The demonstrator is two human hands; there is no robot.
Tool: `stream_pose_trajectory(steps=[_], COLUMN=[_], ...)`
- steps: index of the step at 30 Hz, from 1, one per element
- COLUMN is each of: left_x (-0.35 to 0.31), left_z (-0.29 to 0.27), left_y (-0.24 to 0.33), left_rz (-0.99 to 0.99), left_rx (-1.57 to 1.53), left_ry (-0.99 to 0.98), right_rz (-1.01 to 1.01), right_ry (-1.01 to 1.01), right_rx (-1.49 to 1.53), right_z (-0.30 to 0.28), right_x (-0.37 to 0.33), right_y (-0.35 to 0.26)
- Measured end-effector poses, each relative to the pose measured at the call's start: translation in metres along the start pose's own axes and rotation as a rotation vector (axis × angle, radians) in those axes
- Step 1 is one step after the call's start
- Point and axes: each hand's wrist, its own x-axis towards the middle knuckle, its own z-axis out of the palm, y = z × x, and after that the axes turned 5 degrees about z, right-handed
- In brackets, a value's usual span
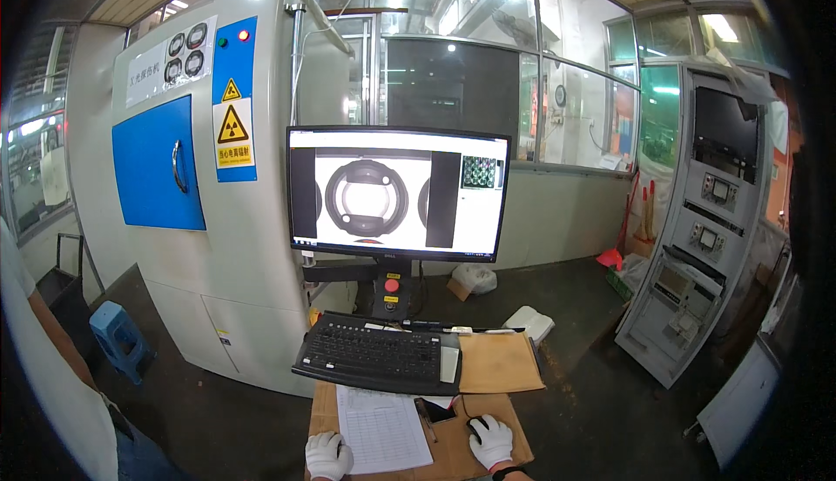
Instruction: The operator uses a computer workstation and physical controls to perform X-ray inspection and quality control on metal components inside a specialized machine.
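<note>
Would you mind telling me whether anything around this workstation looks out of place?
Two mild oddities: a crumpled plastic bag lies on the floor behind the monitor, like stray packing, and loose plastic sheeting hangs rumpled over the grey rack.

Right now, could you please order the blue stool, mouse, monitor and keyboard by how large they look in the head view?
1. Monitor
2. Keyboard
3. Blue stool
4. Mouse, partly covered by the right hand

A black mouse (475, 430) lies right of a white sheet (387, 439).
</note>
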Motion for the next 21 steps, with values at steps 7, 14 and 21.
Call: stream_pose_trajectory(steps=[7, 14, 21], left_x=[0.002, 0.0029, -0.0011], left_z=[-0.0027, -0.0027, -0.0016], left_y=[0.0023, 0.0021, 0.0003], left_rz=[0.002, 0.018, 0.011], left_rx=[0.007, -0.011, -0.007], left_ry=[0.006, 0.001, -0.026], right_rz=[-0.004, 0.028, 0.03], right_ry=[0.015, 0.017, -0.007], right_rx=[0.009, -0.01, -0.025], right_z=[0.0026, -0.0015, -0.0037], right_x=[0.0002, -0.0005, 0.0007], right_y=[0.001, -0.0028, -0.0036])
